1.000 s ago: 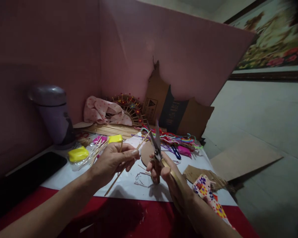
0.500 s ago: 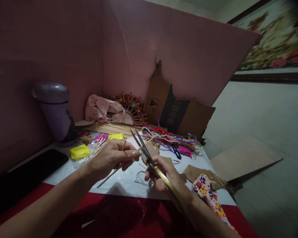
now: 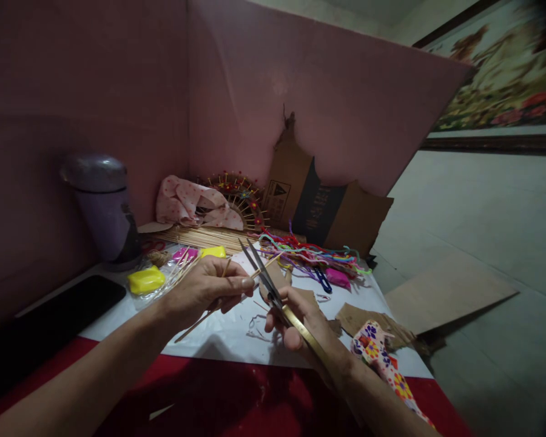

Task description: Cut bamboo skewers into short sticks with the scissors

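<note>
My left hand (image 3: 207,290) pinches a thin wooden skewer (image 3: 195,322) that slants from lower left to upper right over the white sheet (image 3: 236,334). My right hand (image 3: 300,318) grips a pair of gold-handled scissors (image 3: 266,280). The blades are parted and straddle the skewer just right of my left fingertips. A round cardboard piece (image 3: 279,280) lies under the scissors, partly hidden.
A bundle of skewers (image 3: 200,237), coloured pipe cleaners (image 3: 313,255), yellow clay blocks (image 3: 144,280), a pink cloth (image 3: 188,203) and a stick-and-bead wheel (image 3: 241,194) lie at the back. A purple jug (image 3: 102,209) stands left, beside a black phone (image 3: 50,312). Cardboard pieces (image 3: 327,209) lean on the pink wall.
The scissors swung from upright down to the left and their blades now straddle the skewer. My left hand has held the skewer almost still.
</note>
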### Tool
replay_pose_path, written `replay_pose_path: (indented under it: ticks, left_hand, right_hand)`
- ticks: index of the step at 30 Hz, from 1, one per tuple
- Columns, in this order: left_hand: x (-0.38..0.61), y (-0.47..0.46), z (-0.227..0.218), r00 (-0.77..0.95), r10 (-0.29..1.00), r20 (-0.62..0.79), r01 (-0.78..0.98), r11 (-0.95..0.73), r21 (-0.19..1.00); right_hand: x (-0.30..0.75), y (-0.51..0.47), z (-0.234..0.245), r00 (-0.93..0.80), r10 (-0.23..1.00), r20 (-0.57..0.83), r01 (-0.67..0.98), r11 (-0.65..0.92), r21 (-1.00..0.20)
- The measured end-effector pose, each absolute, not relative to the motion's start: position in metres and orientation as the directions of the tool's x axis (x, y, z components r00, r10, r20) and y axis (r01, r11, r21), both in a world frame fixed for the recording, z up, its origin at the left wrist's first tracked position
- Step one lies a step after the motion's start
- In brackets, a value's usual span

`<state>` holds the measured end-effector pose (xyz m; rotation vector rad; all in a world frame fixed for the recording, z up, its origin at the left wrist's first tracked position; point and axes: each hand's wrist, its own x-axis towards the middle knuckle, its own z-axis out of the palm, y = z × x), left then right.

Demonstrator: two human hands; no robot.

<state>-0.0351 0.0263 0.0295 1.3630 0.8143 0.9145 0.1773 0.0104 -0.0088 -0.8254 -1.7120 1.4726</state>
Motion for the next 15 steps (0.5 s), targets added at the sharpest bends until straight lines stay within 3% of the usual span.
replay_pose_path:
  ticks: [15]
  left_hand:
    - [-0.0357, 0.0243, 0.0352, 0.441, 0.897, 0.020, -0.058, 0.006, 0.998]
  right_hand:
    - [0.1775, 0.0093, -0.0075, -0.538, 0.833, 0.127, 0.053, 0.184, -0.981]
